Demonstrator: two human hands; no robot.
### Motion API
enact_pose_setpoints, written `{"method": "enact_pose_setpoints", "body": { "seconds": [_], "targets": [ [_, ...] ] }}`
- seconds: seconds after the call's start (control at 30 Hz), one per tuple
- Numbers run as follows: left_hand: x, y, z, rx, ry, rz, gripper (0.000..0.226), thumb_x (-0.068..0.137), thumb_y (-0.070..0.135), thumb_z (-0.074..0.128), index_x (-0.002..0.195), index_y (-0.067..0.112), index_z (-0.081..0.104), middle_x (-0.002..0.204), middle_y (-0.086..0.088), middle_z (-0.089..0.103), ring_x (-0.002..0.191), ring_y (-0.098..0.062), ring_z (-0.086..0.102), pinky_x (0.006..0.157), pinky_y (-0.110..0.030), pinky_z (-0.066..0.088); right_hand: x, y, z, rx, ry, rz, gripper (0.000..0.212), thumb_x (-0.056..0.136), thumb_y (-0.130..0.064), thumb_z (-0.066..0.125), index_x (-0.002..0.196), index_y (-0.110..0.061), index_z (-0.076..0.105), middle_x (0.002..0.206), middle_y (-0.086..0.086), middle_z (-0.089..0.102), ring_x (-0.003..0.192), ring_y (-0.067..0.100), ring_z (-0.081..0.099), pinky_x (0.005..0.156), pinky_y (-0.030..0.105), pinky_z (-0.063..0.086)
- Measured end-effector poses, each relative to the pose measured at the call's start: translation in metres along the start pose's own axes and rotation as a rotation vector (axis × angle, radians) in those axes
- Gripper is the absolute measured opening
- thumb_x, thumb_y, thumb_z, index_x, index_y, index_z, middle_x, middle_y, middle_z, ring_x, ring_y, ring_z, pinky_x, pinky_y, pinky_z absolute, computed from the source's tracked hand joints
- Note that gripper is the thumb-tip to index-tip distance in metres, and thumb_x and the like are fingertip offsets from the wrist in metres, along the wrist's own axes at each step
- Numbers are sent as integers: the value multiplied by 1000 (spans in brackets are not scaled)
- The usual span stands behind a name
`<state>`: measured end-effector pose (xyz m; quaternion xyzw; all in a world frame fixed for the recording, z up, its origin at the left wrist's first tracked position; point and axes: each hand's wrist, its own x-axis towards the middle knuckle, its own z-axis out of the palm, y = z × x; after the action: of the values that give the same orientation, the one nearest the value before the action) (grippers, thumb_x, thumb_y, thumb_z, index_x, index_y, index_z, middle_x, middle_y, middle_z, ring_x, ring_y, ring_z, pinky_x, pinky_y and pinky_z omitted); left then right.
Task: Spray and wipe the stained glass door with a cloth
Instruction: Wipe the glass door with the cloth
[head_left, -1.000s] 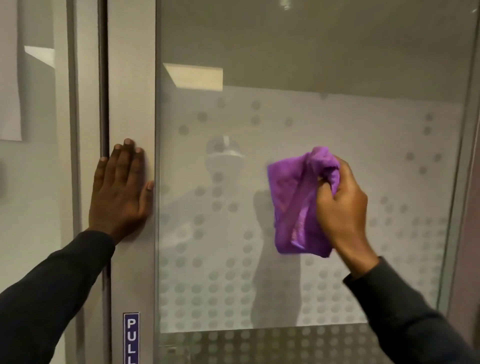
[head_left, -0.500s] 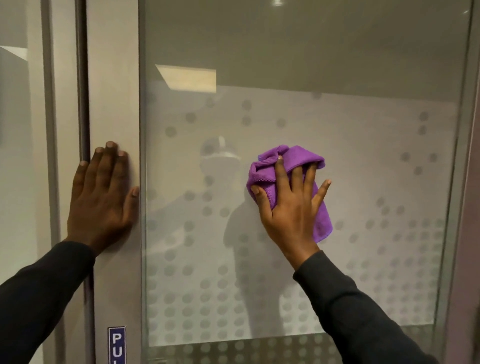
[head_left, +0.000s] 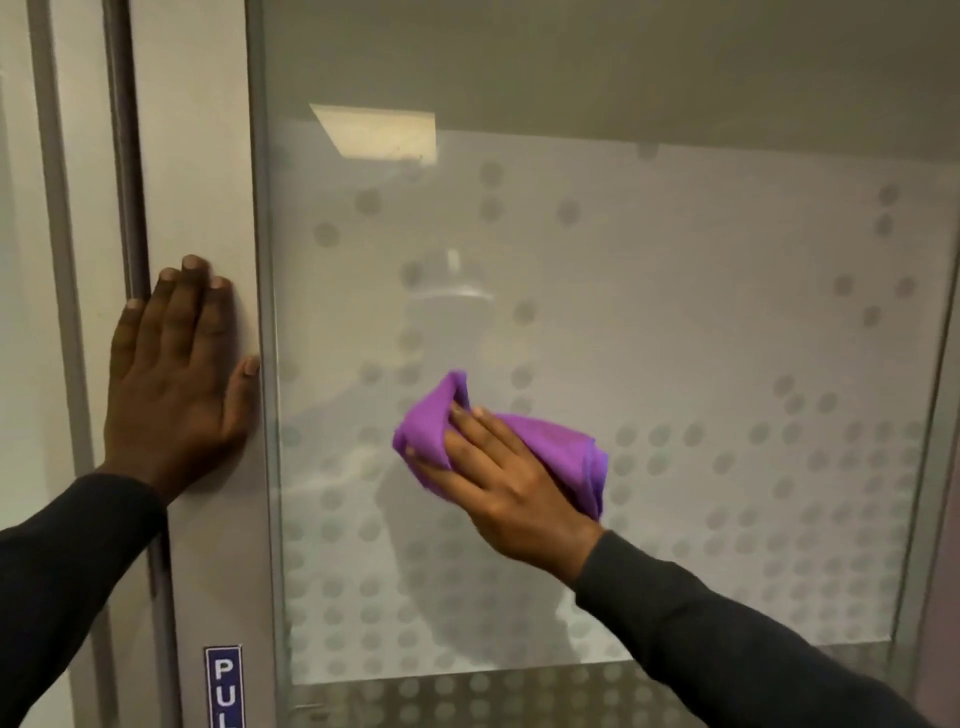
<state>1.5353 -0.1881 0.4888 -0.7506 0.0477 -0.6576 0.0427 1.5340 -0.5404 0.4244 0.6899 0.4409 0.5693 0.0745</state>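
Right hand (head_left: 511, 491): palm flat against the glass door (head_left: 675, 364), wrist coming in from lower right, dark sleeve (head_left: 727, 639) up to the wrist. Fingers (head_left: 470, 431) point up-left, spread over the purple cloth (head_left: 566, 457), pressing it onto the pane rather than closing round it; thumb sits along the cloth's lower-left edge.

Left hand (head_left: 174, 384): open, flat on the grey door frame (head_left: 208, 182) just left of the glass edge. Fingers straight and together, pointing up, holding nothing; thumb out to the right, tip at the frame/glass seam. Sleeve enters from bottom left.

Cloth: bunched, folded on itself, a peak sticking up above the fingertips and a thicker roll trailing down-right past the knuckles. It sits on the frosted band of the pane, left of centre, in the lower half. Glass there has a frosted dot pattern, denser toward the bottom, with a clear strip above. I can't make out any stains or spray. Blue "PULL" sticker (head_left: 224, 686) on the frame, cut off at the bottom edge.

Versus 0.5 s ago: right hand and cloth have gone down and slightly left on the pane, the hand rotated from fingers-up to fingers-up-left. Cloth now trails right of the hand instead of sitting above it. Left hand hasn't shifted on the frame.
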Motion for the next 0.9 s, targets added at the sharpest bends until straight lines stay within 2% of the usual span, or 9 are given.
{"method": "enact_pose_setpoints", "body": {
  "seconds": [0.13,0.23,0.3,0.4,0.5,0.63,0.73,0.8,0.9],
  "targets": [
    [0,1,-2,11,-2,1,77,98,51,26,164,16,8,173,-5,1,160,-24,4,129,-38,-4,-49,59,-32,-139,68,73,47,94,3,56,139,-10,60,132,28,63,131,42,51,117,50,35],
    [1,5,-7,4,-30,-6,77,98,51,25,164,16,5,173,-6,-2,160,-24,1,128,-36,-7,-49,137,-73,-241,257,521,51,94,-1,49,143,-9,57,126,35,60,115,53,58,103,54,45],
    [1,8,-10,1,-43,-10,77,98,50,26,164,15,3,173,-6,-3,160,-24,0,129,-37,-7,-38,169,-99,-176,381,847,54,91,-8,44,144,-7,55,130,34,56,116,53,56,98,53,48],
    [1,12,-15,-3,-54,-10,77,99,50,25,164,15,2,173,-6,-4,160,-24,-1,129,-41,-2,-10,158,-96,-149,496,1018,60,88,-13,42,147,-5,51,135,34,52,120,53,53,103,53,44],
    [0,13,-17,-6,-51,-8,76,100,49,24,163,14,3,173,-7,-3,160,-24,0,129,-41,-2,5,86,-56,-144,362,873,64,89,-22,44,150,-2,45,132,39,54,119,55,51,107,56,38],
    [0,13,-18,-9,-57,-9,76,100,48,25,163,13,4,173,-8,-2,160,-24,0,129,-39,-4,-36,-32,3,-77,-50,258,63,89,-29,56,149,-11,48,145,28,53,143,46,33,123,51,14],
    [0,13,-18,-4,-50,-4,75,100,47,25,163,12,6,173,-8,-1,160,-24,1,129,-40,-2,-52,-37,3,-30,-267,-85,60,89,-24,61,148,-17,53,153,16,49,149,38,32,125,49,14],
    [0,13,-18,-4,-53,-7,75,100,48,24,163,11,6,173,-9,-1,160,-24,1,129,-40,-2,-30,-6,-7,-51,-294,-168,53,92,-23,54,145,-15,56,147,19,55,145,40,37,122,50,15],
    [-1,13,-18,-4,-61,-6,75,101,48,24,163,12,6,173,-9,-1,160,-24,1,129,-39,-3,43,56,-35,-135,-117,57,50,95,-17,51,144,-6,55,142,30,55,138,52,43,116,57,28]
  ]
}}
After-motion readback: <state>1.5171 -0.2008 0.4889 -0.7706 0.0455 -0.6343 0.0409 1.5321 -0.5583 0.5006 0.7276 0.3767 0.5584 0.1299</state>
